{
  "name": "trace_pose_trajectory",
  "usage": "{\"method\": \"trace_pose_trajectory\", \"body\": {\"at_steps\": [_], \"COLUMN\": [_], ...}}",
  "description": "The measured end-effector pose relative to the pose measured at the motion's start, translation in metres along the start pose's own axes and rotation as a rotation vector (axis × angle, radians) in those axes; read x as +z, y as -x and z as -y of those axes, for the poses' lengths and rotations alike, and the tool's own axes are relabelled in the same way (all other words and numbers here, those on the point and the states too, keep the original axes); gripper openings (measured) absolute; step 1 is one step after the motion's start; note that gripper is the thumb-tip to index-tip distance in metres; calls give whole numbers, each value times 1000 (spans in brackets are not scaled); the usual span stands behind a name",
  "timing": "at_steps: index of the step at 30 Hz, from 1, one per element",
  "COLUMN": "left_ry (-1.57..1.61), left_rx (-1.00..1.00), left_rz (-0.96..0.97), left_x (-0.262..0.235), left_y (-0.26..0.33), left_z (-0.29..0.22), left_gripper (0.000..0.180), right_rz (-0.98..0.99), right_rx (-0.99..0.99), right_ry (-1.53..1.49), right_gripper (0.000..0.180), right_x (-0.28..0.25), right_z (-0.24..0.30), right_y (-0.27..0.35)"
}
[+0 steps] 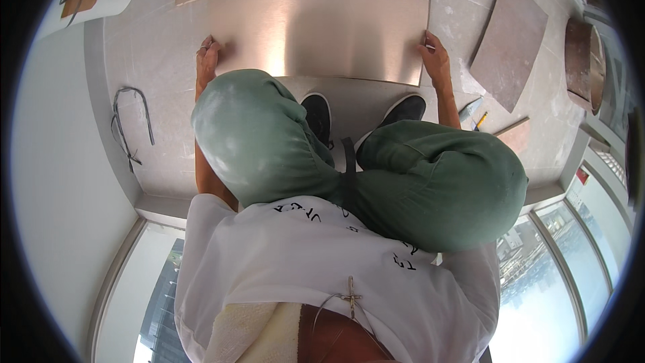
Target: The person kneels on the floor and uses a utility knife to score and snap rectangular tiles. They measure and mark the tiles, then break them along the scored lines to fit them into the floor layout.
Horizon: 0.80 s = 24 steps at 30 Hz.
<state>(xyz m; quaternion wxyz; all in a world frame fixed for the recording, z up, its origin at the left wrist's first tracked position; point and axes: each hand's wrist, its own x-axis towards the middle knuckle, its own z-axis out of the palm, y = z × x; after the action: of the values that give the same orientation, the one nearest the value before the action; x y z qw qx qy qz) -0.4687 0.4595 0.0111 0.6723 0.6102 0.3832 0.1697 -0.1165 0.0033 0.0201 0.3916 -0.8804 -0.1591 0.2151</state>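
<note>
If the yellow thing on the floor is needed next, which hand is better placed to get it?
Probably the right hand: the yellow thing lies on that side, much closer to it. The left hand is across at the other end of the shiny panel.

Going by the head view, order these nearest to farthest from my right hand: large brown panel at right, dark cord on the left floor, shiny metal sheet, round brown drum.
1. Shiny metal sheet, its right edge at your right hand.
2. Large brown panel, on the floor at right.
3. Round brown drum, farther right.
4. Dark cord, on the floor, far left.
</note>
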Motion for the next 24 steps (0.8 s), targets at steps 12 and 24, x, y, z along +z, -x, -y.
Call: {"method": "trace_pose_trajectory", "body": {"at_steps": [12,24], "left_ry": [-544,-294], "left_rx": [-64,-89], "left_rz": [-44,-60], "left_x": [-35,-25], "left_y": [-17,-4], "left_z": [8,-23], "left_gripper": [60,67], "right_rz": [128,145], "right_rx": [189,156], "right_ry": [-134,-77], "right_gripper": [59,55], "right_x": [0,-5], "right_z": [1,-1], "right_y": [4,-1]}}
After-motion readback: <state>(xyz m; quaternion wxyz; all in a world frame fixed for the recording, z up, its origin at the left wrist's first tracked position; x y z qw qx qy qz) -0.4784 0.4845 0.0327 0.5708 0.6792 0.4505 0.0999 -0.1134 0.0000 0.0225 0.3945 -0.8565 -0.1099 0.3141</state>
